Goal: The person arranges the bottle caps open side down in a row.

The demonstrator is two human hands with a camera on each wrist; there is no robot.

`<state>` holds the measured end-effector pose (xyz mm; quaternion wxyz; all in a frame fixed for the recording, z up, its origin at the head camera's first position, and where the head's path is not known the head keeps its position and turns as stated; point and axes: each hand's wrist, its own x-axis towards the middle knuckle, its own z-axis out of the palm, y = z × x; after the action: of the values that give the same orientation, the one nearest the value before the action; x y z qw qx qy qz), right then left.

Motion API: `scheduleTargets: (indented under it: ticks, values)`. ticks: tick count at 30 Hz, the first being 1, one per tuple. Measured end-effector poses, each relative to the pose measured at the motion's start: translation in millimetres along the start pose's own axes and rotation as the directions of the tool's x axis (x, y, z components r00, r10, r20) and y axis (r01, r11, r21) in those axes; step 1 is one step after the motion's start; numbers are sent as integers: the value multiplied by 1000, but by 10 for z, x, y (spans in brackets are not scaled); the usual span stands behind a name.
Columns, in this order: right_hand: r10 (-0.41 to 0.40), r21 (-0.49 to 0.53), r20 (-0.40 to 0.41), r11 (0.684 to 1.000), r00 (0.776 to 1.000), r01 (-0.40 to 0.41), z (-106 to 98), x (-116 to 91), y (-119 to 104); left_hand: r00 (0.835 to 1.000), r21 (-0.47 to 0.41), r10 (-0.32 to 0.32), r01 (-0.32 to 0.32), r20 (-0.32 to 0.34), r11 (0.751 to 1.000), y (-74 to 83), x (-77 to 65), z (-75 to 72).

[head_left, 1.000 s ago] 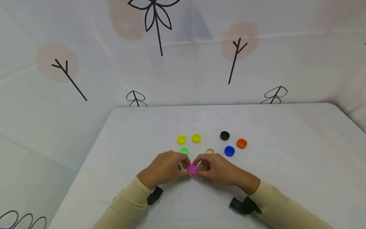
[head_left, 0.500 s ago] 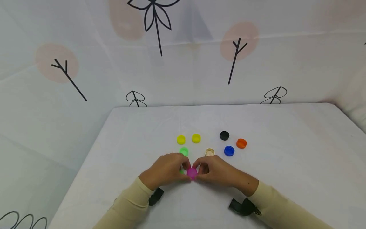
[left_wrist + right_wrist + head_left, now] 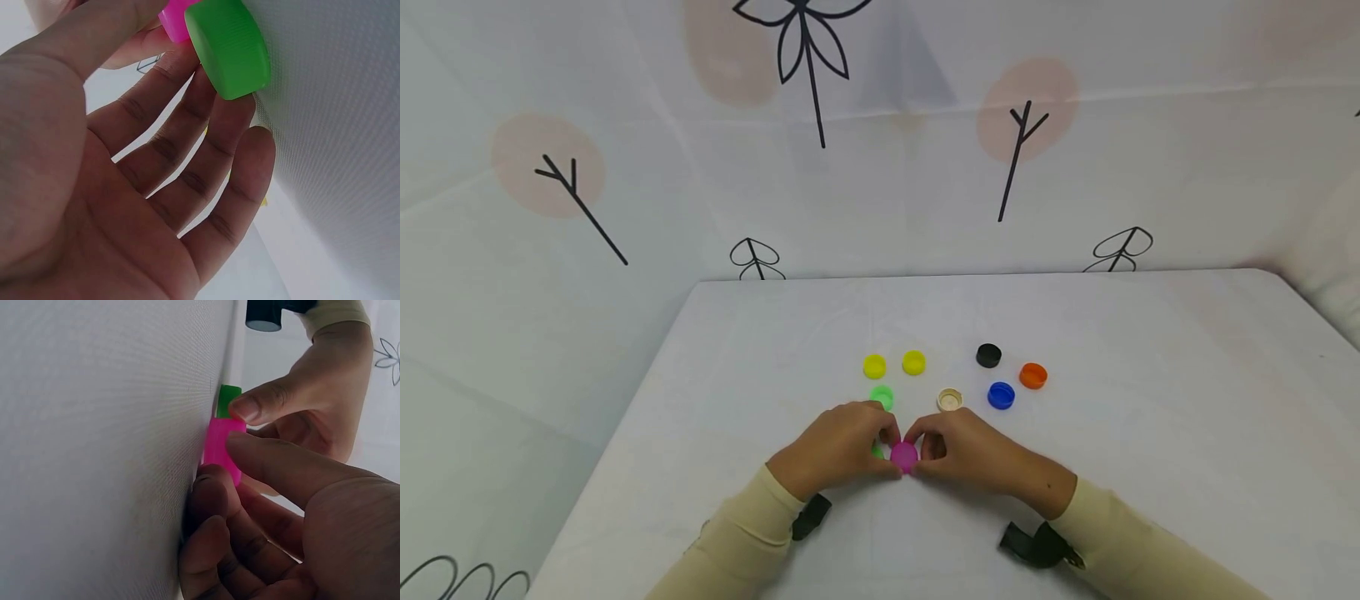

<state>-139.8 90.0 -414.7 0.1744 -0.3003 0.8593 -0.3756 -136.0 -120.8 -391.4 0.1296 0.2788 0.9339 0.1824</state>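
Head view: my left hand (image 3: 842, 446) and right hand (image 3: 970, 454) meet at the pink cap (image 3: 904, 457), thumb and forefinger of each pinching it from its own side, low at the white table (image 3: 1150, 375). A near green cap (image 3: 877, 450) shows partly through the curl of my left hand; a far green cap (image 3: 882, 397) lies just beyond. Past my right knuckles: a beige cap (image 3: 950, 399), then a blue cap (image 3: 1001, 396), an orange cap (image 3: 1033, 376) and a black cap (image 3: 988, 356). Two yellow caps (image 3: 874, 367) sit side by side farther off to the left.

Left wrist view: near green cap large in front of my fingertips, pink cap behind it, cut by the upper edge. Remaining fingers slightly spread. Cannot tell whether they touch the green.

Right wrist view: pink cap clamped between my right thumb and fingers, beside the cloth surface; green directly beyond it, left thumb tip at their junction.
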Motion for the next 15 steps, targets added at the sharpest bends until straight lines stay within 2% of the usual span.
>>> scheduleTargets:
  ticks: [15]
  values:
    - [14, -20, 4, 1000, 1000, -14, -12, -6, -28, 1000, 5, -13, 13, 3, 1000, 13, 6, -1]
